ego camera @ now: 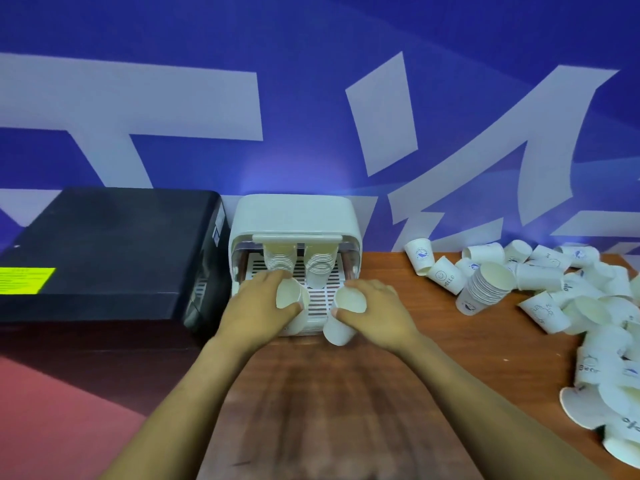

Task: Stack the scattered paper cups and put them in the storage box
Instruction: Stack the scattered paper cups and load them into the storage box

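A white storage box (pixel 294 211) with its lid raised stands at the back of the wooden table. Two stacks of paper cups (pixel 281 259) lie inside it on a slotted tray (pixel 320 299). My left hand (pixel 258 306) is shut on a white paper cup (pixel 289 294), mouth toward me, at the box's front left. My right hand (pixel 375 308) grips another paper cup (pixel 349 299) at the front right, just in front of the tray. Scattered paper cups (pixel 588 306) lie in a heap on the right, among them a tilted stack (pixel 485 289).
A black case (pixel 104 254) with a yellow label stands just left of the box. A blue wall with white shapes rises behind the table. The table's left edge (pixel 214 393) drops to a red floor. Bare wood (pixel 329 410) lies between my forearms.
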`<state>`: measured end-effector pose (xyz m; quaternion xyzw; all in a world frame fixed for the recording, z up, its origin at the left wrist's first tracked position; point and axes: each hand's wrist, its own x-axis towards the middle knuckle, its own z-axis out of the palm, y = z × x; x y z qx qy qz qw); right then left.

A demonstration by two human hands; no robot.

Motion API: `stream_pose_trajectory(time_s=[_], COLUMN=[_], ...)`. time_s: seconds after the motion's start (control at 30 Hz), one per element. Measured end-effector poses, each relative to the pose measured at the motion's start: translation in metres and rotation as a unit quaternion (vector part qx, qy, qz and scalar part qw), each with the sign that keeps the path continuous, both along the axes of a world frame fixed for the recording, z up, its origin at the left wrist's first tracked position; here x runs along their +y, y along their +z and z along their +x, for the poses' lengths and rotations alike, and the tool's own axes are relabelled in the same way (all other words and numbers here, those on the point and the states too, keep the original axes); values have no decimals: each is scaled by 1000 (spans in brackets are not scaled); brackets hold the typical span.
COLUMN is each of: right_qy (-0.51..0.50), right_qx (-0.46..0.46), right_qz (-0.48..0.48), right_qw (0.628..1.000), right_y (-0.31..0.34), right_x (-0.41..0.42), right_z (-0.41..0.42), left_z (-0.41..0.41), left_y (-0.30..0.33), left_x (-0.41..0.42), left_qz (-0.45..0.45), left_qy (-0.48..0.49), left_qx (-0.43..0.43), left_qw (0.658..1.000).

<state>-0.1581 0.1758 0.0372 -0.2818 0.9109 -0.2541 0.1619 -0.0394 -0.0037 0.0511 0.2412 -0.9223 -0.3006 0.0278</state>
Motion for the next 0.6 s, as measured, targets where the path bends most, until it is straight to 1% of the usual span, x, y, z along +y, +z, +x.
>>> stream_pose_trajectory(time_s=[0.23,0.33,0.43,0.6], right_qy=[32,37,44,41], right_qx=[11,14,30,31], right_qz=[-46,-75,-78,-85], right_qw=[998,996,995,995], right_y=[2,0,-6,-15], right_x=[-36,-51,-63,-82], right_z=[5,9,7,0], left_z=[8,4,-3,-9], left_y=[7,4,-1,-16], left_x=[-37,-42,-47,-55], left_qz=[-27,-27,-30,-41], left_qy=[74,73,73,64], left_qx=[14,29,31,2], left_qw=[997,997,996,997])
